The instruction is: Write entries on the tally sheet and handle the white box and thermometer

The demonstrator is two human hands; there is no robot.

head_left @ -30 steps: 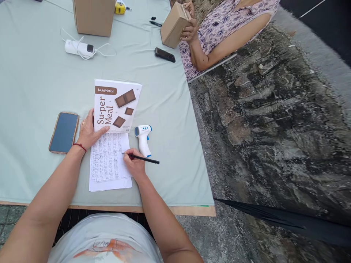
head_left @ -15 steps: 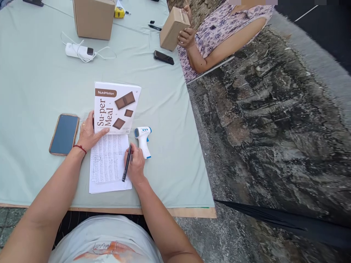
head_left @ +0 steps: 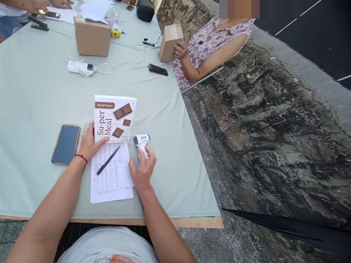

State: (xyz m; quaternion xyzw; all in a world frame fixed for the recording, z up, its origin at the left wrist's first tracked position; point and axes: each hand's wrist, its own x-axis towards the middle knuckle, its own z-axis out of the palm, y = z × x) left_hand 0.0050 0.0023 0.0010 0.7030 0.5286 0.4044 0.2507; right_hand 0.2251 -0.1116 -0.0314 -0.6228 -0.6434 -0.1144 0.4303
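My left hand (head_left: 91,141) is closed on a white box (head_left: 115,120) printed "NutriMotion Su-per Meal", held tilted up over the top of some written sheets (head_left: 112,197), thumb on its front face. My right hand (head_left: 142,168) is at the handle of a white and blue infrared thermometer (head_left: 142,139), its fingers apart and the thumb out to the left. The hand covers most of the handle. On the sheets lies a black pen (head_left: 108,160), slanted, touched by neither hand.
A smartphone (head_left: 65,144) lies left of the sheets. Farther off are a white corded device (head_left: 79,67), a cardboard box (head_left: 91,38), a black phone (head_left: 158,69), a tape measure (head_left: 115,33) and a stapler (head_left: 38,23). Another person at the right holds a small carton (head_left: 170,42).
My right hand has let go of the pen, which now rests on the sheets, and has moved right to the thermometer. My left hand still holds the box. The view has tilted up.
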